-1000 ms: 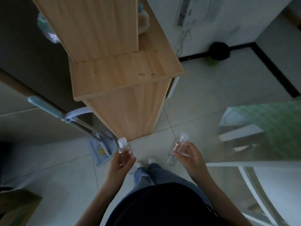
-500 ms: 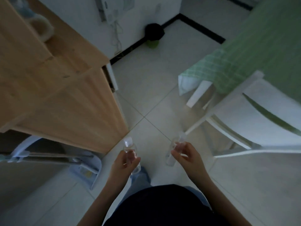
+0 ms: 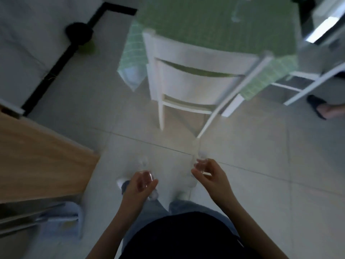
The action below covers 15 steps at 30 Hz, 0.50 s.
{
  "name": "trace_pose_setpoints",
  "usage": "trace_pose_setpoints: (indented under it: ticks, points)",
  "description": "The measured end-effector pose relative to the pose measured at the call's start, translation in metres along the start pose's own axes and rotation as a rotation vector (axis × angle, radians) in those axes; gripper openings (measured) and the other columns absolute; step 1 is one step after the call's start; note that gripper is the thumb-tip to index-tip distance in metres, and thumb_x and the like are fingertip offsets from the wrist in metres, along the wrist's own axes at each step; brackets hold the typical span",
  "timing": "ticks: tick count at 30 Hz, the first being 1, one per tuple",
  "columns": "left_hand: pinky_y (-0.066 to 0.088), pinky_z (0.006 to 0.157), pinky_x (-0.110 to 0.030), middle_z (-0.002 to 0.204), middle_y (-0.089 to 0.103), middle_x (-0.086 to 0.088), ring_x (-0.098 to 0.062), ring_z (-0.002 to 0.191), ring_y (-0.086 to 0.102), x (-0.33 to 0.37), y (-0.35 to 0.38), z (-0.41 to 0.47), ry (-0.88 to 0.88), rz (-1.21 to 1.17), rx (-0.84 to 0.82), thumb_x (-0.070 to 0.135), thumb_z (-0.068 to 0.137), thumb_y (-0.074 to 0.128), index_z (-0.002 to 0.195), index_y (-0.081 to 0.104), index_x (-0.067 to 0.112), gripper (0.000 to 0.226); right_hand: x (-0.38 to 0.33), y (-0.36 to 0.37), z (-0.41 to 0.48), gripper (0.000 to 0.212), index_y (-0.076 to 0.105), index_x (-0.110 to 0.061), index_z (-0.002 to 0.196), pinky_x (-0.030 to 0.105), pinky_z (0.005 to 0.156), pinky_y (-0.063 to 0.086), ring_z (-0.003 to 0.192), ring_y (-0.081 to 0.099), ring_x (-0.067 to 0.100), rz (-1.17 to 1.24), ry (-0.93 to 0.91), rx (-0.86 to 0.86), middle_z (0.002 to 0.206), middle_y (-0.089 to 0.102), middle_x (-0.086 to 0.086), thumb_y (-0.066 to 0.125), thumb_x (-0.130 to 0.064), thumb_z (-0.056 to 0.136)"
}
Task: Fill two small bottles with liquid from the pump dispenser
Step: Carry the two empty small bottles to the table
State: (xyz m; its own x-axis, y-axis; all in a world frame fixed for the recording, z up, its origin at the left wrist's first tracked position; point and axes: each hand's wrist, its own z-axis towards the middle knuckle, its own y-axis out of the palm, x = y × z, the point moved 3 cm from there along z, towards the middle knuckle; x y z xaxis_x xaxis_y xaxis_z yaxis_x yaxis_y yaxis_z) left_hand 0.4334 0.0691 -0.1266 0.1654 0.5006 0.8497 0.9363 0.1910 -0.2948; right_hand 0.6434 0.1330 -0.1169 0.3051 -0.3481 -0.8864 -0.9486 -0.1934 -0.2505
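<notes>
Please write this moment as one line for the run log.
left hand: holds small clear bottle | right hand: holds second small bottle | ahead: white chair, green-cloth table | pump dispenser: not visible

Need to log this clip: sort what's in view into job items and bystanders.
For the job:
- small clear bottle in the left hand
- second small clear bottle in the right hand
- No pump dispenser in view.

Just about:
- white chair
- green checked tablecloth
- wooden cabinet
- black bin

Clear glossy plastic bottles (image 3: 146,179), matt wood-grain cabinet (image 3: 37,161), green checked cloth tablecloth (image 3: 214,21), smooth floor tiles (image 3: 261,156)
</notes>
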Motion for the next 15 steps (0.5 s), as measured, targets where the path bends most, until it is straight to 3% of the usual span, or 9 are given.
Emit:
trace_pose_setpoints:
  ticks: [3,8,12,15]
  points:
    - [0.044,0.060,-0.003,0.079,0.059,-0.006,0.010,0.059,0.058,0.013,0.052,-0.003,0.013,-0.007,-0.119,-0.003,0.083,0.062,0.099,0.056,0.000,0.017,0.019,-0.049,-0.016,0.021,0.059,-0.008,0.103,0.017,0.074,0.053,0.086,0.063,0.009,0.034,0.027,0.097,0.095,0.066,-0.002,0.070,-0.007,0.085]
    - [0.047,0.065,-0.006,0.085,0.064,-0.004,-0.006,0.074,0.059,0.040,0.117,0.006,0.031,0.038,-0.282,0.002,0.082,0.065,0.095,0.059,0.011,0.017,0.043,-0.110,-0.029,0.025,0.057,-0.008,0.109,0.007,0.069,0.051,0.088,0.062,0.001,0.101,0.075,0.271,0.099,0.064,-0.005,0.068,-0.010,0.087]
    - [0.047,0.065,-0.010,0.080,0.065,0.001,-0.007,0.072,0.061,0.069,0.161,0.029,0.062,0.109,-0.412,0.003,0.082,0.066,0.084,0.059,0.021,0.020,0.056,-0.145,-0.025,0.022,0.057,-0.013,0.106,0.007,0.069,0.051,0.086,0.063,-0.003,0.175,0.117,0.411,0.097,0.064,-0.010,0.068,-0.011,0.087]
    - [0.045,0.064,-0.006,0.088,0.062,0.008,-0.004,0.078,0.059,0.094,0.197,0.051,0.094,0.190,-0.538,0.010,0.084,0.065,0.093,0.057,0.022,0.016,0.060,-0.169,-0.012,0.020,0.058,-0.016,0.101,0.006,0.069,0.051,0.080,0.063,-0.013,0.215,0.146,0.511,0.094,0.065,-0.010,0.069,-0.009,0.086]
